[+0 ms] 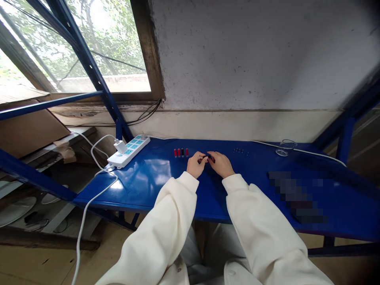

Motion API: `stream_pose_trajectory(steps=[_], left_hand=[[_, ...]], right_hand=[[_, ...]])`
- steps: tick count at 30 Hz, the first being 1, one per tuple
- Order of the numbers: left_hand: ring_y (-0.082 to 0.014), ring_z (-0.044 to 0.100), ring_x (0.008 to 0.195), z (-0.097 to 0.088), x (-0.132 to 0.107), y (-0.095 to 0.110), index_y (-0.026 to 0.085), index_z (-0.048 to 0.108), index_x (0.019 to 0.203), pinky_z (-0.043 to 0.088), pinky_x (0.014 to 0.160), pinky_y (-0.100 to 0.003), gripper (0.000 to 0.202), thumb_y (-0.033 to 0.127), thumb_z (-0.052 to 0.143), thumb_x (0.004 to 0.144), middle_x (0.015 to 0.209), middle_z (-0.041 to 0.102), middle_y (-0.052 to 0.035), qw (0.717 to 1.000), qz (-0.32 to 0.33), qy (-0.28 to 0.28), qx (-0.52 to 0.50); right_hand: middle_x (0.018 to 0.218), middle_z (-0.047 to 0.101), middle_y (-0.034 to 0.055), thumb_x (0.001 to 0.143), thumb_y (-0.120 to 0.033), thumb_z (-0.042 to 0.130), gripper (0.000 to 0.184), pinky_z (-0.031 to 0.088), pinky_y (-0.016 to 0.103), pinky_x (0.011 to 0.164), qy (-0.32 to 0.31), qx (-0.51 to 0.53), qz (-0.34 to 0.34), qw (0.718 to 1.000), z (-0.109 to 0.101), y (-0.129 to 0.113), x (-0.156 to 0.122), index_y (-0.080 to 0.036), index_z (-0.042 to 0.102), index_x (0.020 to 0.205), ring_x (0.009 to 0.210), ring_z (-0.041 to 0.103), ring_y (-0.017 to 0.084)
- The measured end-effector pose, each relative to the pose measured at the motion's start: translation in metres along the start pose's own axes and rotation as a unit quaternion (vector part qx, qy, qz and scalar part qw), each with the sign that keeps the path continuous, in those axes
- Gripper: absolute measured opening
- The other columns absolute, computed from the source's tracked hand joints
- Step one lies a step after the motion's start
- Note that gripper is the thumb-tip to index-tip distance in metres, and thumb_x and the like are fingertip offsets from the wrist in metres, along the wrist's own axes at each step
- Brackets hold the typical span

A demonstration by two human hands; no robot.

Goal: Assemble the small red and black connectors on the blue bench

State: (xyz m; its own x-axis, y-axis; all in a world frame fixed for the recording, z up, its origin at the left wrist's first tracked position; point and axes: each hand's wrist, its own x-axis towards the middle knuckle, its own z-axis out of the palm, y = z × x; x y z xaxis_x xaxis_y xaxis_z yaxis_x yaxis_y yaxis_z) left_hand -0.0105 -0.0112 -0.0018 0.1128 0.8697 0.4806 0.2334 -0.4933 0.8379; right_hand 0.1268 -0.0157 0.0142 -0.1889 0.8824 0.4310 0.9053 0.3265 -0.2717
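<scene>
Well inside the table edge (pixel 212 218), left hand (pixel 195 164) and right hand (pixel 221 164) pinch something black (pixel 210 156).

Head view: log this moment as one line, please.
left hand: on small black piece | right hand: on same piece | beside left hand: three red cylinders, one black cylinder | surface: blue table
</scene>
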Motion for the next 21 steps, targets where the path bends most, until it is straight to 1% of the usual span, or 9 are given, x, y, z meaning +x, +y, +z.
stream_pose_trajectory(steps=[5, 10, 14, 18, 21], left_hand=[[-0.0112, 0.060, 0.060, 0.0005, 0.0007, -0.0051, 0.016, 0.052, 0.079, 0.049, 0.060, -0.025, 0.015, 0.030, 0.055, 0.075, 0.064, 0.062, -0.0017, 0.999, -0.021, -0.009, -0.031], [-0.0092, 0.057, 0.053, -0.0003, 0.0014, -0.0057, 0.015, 0.052, 0.076, 0.048, 0.054, -0.023, 0.017, 0.031, 0.057, 0.073, 0.061, 0.060, -0.0012, 0.996, -0.052, -0.024, -0.063], [-0.0085, 0.055, 0.051, -0.0015, 0.0011, -0.0058, 0.015, 0.052, 0.075, 0.046, 0.052, -0.022, 0.019, 0.032, 0.058, 0.073, 0.059, 0.059, -0.0006, 0.995, -0.067, -0.031, -0.062], [-0.0090, 0.056, 0.052, -0.0005, 0.0001, -0.0082, 0.016, 0.053, 0.079, 0.046, 0.053, -0.023, 0.018, 0.033, 0.056, 0.074, 0.062, 0.060, -0.0007, 0.998, -0.048, -0.007, -0.031], [-0.0096, 0.057, 0.056, 0.0006, 0.0001, -0.0060, 0.016, 0.054, 0.082, 0.047, 0.056, -0.024, 0.020, 0.033, 0.057, 0.074, 0.064, 0.061, -0.0014, 0.999, -0.041, 0.012, -0.021]], right_hand=[[0.096, 0.063, 0.0078, 0.079, -0.021, 0.045, 0.033, 0.042, 0.028, 0.072, -0.005, -0.006, -0.001, 1.000, 0.0010, 0.0000, -0.0009, -0.019, 0.056, 0.110, 0.084, 0.057, 0.018], [0.094, 0.064, 0.0072, 0.079, -0.023, 0.046, 0.033, 0.042, 0.027, 0.069, -0.010, -0.010, 0.002, 1.000, 0.0010, -0.0009, -0.0017, -0.020, 0.056, 0.110, 0.081, 0.058, 0.018], [0.093, 0.064, 0.0068, 0.079, -0.024, 0.047, 0.031, 0.040, 0.026, 0.066, -0.013, -0.011, -0.001, 1.000, 0.0017, -0.0015, -0.0019, -0.020, 0.055, 0.109, 0.080, 0.058, 0.018], [0.091, 0.063, 0.0071, 0.079, -0.026, 0.046, 0.030, 0.037, 0.024, 0.058, -0.015, 0.007, 0.013, 1.000, 0.0008, -0.0036, -0.0026, -0.018, 0.050, 0.108, 0.074, 0.058, 0.017], [0.085, 0.063, 0.0065, 0.081, -0.026, 0.044, 0.023, 0.033, 0.023, 0.053, -0.019, 0.022, 0.018, 0.999, 0.0014, -0.0052, -0.0026, -0.018, 0.048, 0.102, 0.068, 0.058, 0.017]])
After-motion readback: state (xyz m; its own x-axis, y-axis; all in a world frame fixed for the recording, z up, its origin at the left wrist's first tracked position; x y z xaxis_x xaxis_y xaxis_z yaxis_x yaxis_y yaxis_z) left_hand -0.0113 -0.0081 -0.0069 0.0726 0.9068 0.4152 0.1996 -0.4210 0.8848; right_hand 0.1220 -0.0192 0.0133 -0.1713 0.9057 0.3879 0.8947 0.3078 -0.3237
